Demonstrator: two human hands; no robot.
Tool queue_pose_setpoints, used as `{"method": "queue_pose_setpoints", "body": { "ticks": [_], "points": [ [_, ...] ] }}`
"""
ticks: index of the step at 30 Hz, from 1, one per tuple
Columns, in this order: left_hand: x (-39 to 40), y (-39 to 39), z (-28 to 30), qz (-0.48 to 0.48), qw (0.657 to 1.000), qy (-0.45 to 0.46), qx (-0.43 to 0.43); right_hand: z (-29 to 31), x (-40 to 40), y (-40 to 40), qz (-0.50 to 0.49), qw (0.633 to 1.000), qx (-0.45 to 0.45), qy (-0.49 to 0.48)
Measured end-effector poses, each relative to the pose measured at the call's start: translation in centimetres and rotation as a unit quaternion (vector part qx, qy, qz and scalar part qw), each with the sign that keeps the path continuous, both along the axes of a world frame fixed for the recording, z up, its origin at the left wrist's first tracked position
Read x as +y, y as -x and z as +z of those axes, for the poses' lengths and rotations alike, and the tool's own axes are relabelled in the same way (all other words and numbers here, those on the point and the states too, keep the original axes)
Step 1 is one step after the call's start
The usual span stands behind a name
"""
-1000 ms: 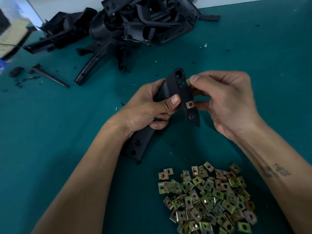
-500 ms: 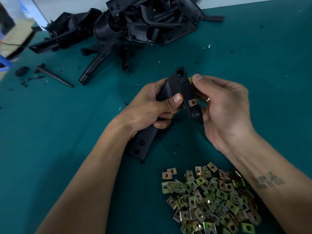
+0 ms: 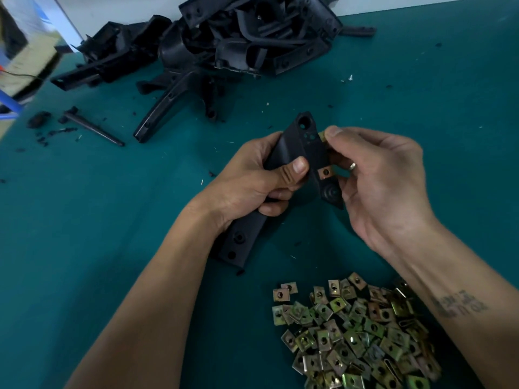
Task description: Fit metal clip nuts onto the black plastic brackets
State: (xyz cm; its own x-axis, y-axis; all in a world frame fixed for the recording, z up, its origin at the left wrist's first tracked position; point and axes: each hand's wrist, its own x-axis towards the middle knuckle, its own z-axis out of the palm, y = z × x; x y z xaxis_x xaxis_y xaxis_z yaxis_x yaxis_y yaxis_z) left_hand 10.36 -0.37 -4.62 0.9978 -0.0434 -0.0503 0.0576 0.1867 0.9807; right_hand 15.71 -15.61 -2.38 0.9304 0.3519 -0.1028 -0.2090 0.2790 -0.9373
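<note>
Over the middle of the green table (image 3: 421, 122), I see my left hand (image 3: 247, 183) wrapped around a black plastic bracket (image 3: 304, 148), thumb lying across its face and fingers curled behind, holding it tilted so the end with the round hole points to the far side. The bracket's near end, with two small holes, sticks out below my left wrist and hangs close to the table surface. One copper-coloured clip nut (image 3: 325, 172) already sits on the bracket's right edge, just beside my left thumb. My right hand (image 3: 384, 186) comes in from the right, its thumb and fingers pinching a second clip nut (image 3: 322, 135) against the same edge higher up, near the round hole; only a sliver of that nut shows past the thumb tip, so I cannot tell how far it is seated. A ring shows on one finger of the right hand. Near me, to the right, lies a loose heap of clip nuts (image 3: 356, 335), partly under my right forearm. At the far side rests a pile of black brackets (image 3: 224, 43), with a thin black stick (image 3: 92, 127) and small scraps to its left.
</note>
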Motion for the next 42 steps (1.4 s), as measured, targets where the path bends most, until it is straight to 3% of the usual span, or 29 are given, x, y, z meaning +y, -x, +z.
{"method": "queue_pose_setpoints", "body": {
  "ticks": [18, 29, 37, 42],
  "points": [
    [0.0, 0.0, -0.1, -0.007, 1.000, -0.007, -0.001, -0.1, 0.3, 0.4, -0.012, 0.999, 0.028, -0.031],
    [-0.1, 0.0, 0.0, -0.011, 1.000, -0.013, -0.006, -0.2, -0.2, -0.7, 0.051, 0.996, -0.072, 0.016],
    [0.0, 0.2, 0.1, -0.006, 1.000, 0.012, -0.012, -0.2, -0.6, -1.1, 0.002, 0.980, -0.172, 0.103],
    [-0.1, 0.1, 0.0, 0.005, 1.000, 0.009, -0.014, -0.7, -1.1, -0.7, -0.002, 0.914, -0.357, 0.194]
  ]
}}
